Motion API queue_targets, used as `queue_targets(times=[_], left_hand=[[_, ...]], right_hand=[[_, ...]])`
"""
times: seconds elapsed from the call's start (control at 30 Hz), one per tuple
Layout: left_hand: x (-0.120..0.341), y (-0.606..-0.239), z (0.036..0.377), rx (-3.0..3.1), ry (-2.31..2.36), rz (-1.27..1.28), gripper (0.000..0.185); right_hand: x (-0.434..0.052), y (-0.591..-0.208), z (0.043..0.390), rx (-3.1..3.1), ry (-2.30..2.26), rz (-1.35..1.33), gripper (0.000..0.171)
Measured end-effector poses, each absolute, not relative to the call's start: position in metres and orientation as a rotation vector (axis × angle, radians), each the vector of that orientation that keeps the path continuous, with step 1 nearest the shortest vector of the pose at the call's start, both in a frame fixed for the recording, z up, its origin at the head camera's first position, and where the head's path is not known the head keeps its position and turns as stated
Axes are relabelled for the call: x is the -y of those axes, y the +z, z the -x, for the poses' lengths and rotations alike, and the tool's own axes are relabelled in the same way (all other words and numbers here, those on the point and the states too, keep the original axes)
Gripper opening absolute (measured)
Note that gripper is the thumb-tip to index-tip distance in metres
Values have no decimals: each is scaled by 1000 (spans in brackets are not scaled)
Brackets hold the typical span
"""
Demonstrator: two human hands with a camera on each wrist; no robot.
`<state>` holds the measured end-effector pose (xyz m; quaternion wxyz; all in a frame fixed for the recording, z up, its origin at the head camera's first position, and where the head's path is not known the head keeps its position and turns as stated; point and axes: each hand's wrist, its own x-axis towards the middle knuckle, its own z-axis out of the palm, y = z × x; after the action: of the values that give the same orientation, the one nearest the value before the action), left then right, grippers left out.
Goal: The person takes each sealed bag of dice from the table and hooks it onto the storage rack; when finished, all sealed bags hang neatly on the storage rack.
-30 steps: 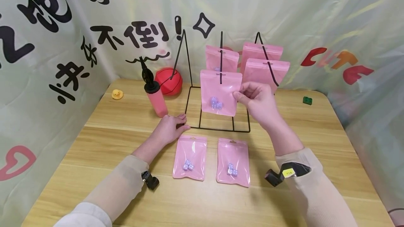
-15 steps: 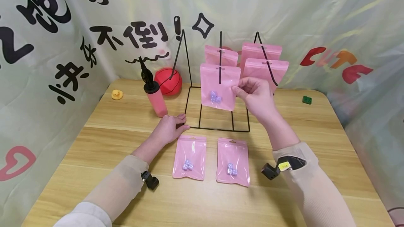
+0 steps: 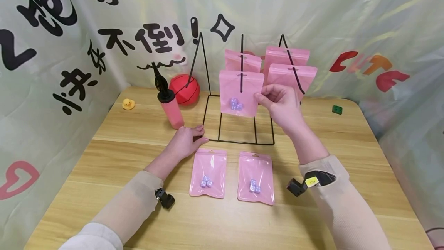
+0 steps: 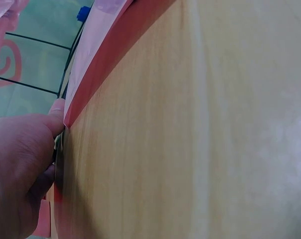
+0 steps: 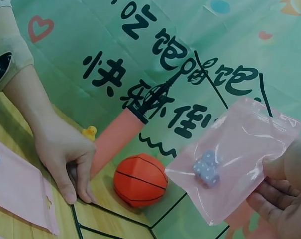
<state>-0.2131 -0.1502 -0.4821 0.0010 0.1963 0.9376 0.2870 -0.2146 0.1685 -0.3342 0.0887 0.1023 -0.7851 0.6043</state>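
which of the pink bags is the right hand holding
The front pink bag on the rack's middle hook, pinched at its right edge by the right hand. The other hanging bags and both table bags are untouched.

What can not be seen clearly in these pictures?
- Head view: pips on the dice in the held bag, too small.
- Head view: rear bags, partly hidden by front ones.
- Left wrist view: left hand fingers, hidden behind the palm.
- Right wrist view: right hand, cut off by the edge.

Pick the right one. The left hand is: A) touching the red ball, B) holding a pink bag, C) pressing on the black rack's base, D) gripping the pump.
C: the left hand rests on the table with its fingers on the front corner of the rack base, apart from the pump.
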Motion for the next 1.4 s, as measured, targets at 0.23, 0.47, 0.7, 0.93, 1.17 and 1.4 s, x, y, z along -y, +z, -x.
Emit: queue_targets(times=[0.23,0.47,0.7,0.93,1.17,1.4], left_hand=[[150,-479,212,-2954,901,-611,47],[150,-478,213,-2952,890,-607,48],[151,-480,214,-2952,885,-613,48],[151,-482,215,-2952,884,-624,48],[150,-481,214,-2948,878,-615,48],[149,-479,212,-2949,889,-611,48]], right_hand=[[-181,-339,212,2509,1531,-375,20],[-196,-354,210,2570,1521,-477,19],[-213,-370,204,2683,1475,-515,26],[-228,-387,199,2767,1373,-586,30],[-240,-409,193,2881,1141,-679,41],[-245,-434,188,2986,911,-719,50]])
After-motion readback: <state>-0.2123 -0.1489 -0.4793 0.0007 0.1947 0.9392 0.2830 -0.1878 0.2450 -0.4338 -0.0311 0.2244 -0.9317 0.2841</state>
